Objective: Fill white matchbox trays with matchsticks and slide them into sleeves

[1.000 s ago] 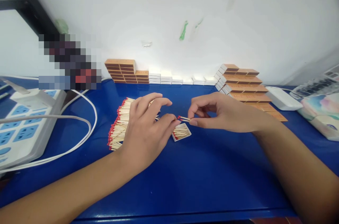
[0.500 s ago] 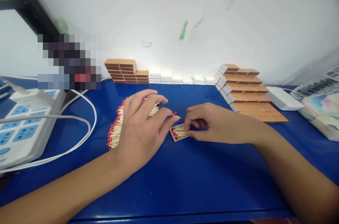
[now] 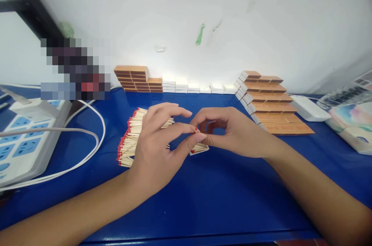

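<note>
My left hand (image 3: 162, 147) pinches matches (image 3: 196, 129) between thumb and forefinger; only their red heads show, so how many I cannot tell. The fingertips of my right hand (image 3: 223, 129) meet the left ones and close on the same matches. Just below the joined fingertips lies a small white matchbox tray (image 3: 200, 152) with red-headed matches inside, partly covered by both hands. A large heap of loose matches (image 3: 130, 139) lies under and left of my left hand, heads mostly pointing left.
Brown matchboxes (image 3: 139, 79) are stacked by the wall, with white trays (image 3: 181, 86) in a row beside them. A stepped stack of matchboxes (image 3: 270, 102) stands right. A power strip (image 3: 31, 137) with white cables (image 3: 100, 126) lies left; a white box (image 3: 309, 108) and a tissue pack (image 3: 351, 126) lie right.
My right hand has lifted from the tray and moved left to my left fingertips. My left hand has shifted slightly right and down with the matches, uncovering more of the heap.
</note>
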